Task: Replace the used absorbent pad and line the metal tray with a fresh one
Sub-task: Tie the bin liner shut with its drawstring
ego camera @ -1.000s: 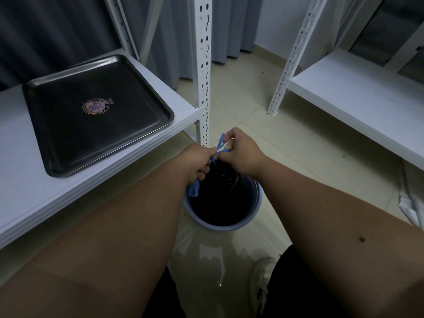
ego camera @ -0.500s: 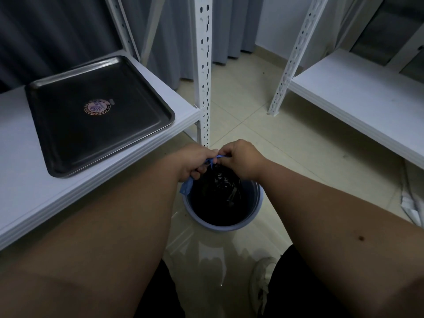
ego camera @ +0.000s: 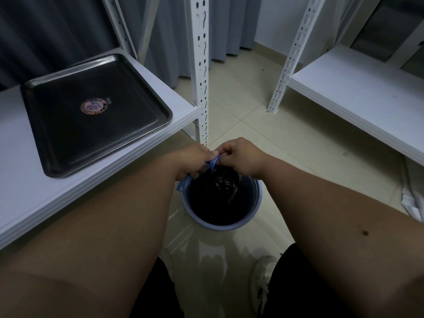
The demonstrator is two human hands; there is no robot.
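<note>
The metal tray (ego camera: 68,143) lies bare on the white shelf at the left, with a round sticker in its middle. On the floor stands a blue bin (ego camera: 255,203) lined with a black bag. Both my hands meet over the bin's far rim. My left hand (ego camera: 191,160) and my right hand (ego camera: 241,157) pinch a crumpled blue pad (ego camera: 212,162) between them. A corner of the blue pad hangs below my left hand at the bin's left rim. No fresh pad is in view.
A white slotted upright (ego camera: 202,65) of the left shelf (ego camera: 27,191) stands just beyond my hands. Another white shelf (ego camera: 367,95) runs along the right. Grey curtains hang at the back. My shoe (ego camera: 261,283) rests on the glossy tiled floor below the bin.
Both hands have dropped from above the bin toward its rim, bunching the blue pad smaller; less of the pad shows now.
</note>
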